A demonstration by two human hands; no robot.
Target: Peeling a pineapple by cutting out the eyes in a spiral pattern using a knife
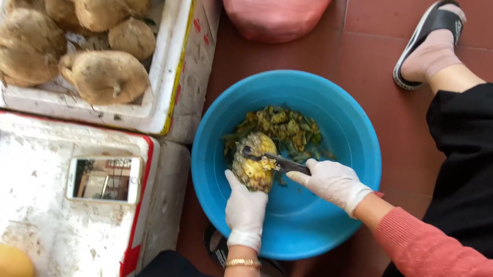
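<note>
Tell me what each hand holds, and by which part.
The left hand grips the pineapple from below, at its lower end, over the blue basin. The right hand holds a dark peeling tool by its handle end.

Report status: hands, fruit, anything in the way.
Left hand grips pineapple over blue basin. Right hand holds peeler on it. Nothing blocking.
</note>
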